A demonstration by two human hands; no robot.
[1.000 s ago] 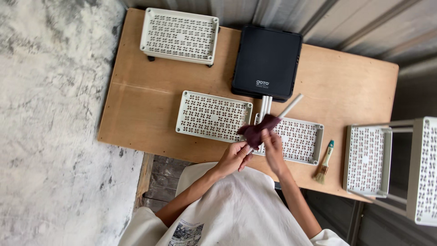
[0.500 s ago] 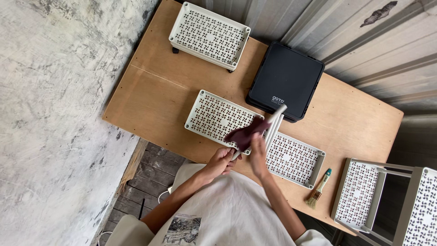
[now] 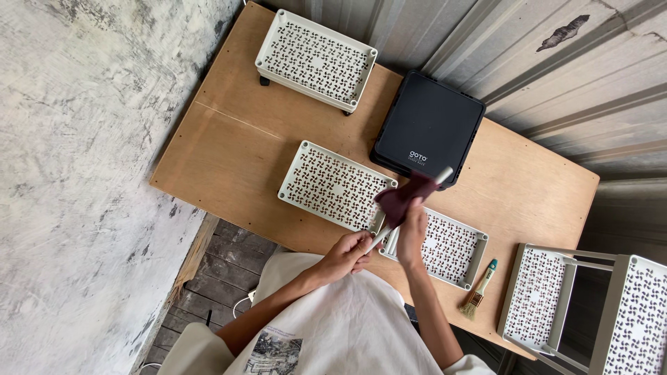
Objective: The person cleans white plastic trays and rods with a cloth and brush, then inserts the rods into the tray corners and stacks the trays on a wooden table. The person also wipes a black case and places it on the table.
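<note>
My left hand (image 3: 349, 251) grips the near end of a thin white rod (image 3: 440, 176) that slants up toward the black case. My right hand (image 3: 413, 229) presses a dark maroon cloth (image 3: 401, 196) around the rod's middle. Both hands hover over the gap between two white perforated trays, one on the left (image 3: 332, 185) and one on the right (image 3: 455, 251), lying on the wooden table (image 3: 236, 139). More white rods lie under the hands, mostly hidden.
A black case (image 3: 427, 128) sits behind the hands. A third white tray (image 3: 316, 59) stands at the table's far left corner. A small paintbrush (image 3: 479, 290) lies near the right front edge. A white shelf rack (image 3: 590, 305) stands off the table's right end.
The view has shifted and tilted. The rod's far end has swung toward the black case, and the cloth has slid along it with my right hand.
</note>
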